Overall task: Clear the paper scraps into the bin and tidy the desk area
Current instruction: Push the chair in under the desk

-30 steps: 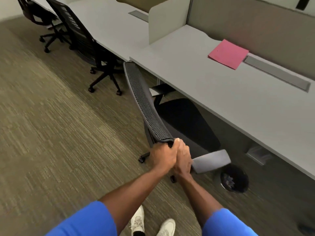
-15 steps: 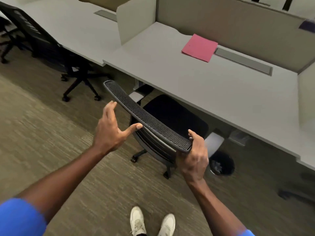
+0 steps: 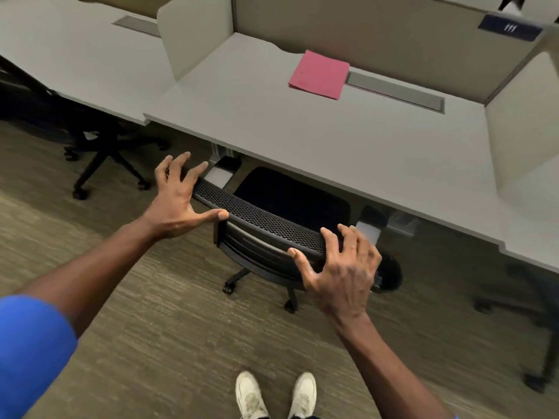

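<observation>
In front of the desk (image 3: 302, 146), a black mesh office chair (image 3: 260, 225) stands with its seat partly under the desk edge. The left hand (image 3: 178, 201) is at the left end of the backrest top, fingers spread apart, thumb touching the rim. The right hand (image 3: 341, 267) is at the right end, fingers apart and curled loosely over the rim rather than clamped. One hand at each end would keep the chair square while it rolls in; this looks like the tidying step. A pink paper (image 3: 319, 74) lies flat at the back of the desk. A dark round bin (image 3: 390, 275) sits on the carpet just right of the chair; no scraps show on the desk.
</observation>
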A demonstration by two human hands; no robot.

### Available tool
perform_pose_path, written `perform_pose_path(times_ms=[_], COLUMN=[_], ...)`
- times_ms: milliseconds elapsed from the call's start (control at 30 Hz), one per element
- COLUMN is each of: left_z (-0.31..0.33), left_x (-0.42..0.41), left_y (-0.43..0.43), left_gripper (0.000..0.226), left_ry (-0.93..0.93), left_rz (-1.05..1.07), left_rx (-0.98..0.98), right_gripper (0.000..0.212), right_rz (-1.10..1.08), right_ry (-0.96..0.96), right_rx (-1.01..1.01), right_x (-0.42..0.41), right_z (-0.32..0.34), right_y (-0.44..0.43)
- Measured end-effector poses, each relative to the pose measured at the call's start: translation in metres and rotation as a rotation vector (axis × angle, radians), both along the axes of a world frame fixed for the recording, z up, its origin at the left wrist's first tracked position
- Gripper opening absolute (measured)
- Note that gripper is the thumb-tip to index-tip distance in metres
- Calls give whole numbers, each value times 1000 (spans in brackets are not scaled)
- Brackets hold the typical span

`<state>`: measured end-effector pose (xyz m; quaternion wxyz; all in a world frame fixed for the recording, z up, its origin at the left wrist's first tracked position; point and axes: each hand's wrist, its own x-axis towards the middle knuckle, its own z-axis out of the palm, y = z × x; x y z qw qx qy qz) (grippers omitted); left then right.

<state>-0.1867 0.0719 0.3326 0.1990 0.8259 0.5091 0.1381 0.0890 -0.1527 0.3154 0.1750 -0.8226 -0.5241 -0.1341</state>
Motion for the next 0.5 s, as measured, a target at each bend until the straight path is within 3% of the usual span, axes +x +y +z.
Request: perform_pose_path(times_ms=[500], left_z=[-15], left_x=[49], left_y=[29], left_gripper=[105], left_ry=[-84], left_rz=[-28], left_rx=[187], right_gripper=[77], right_rz=[20], right_ry=[-28], right_rx=[22], right_x=[68], right_z=[-12], right_y=[35])
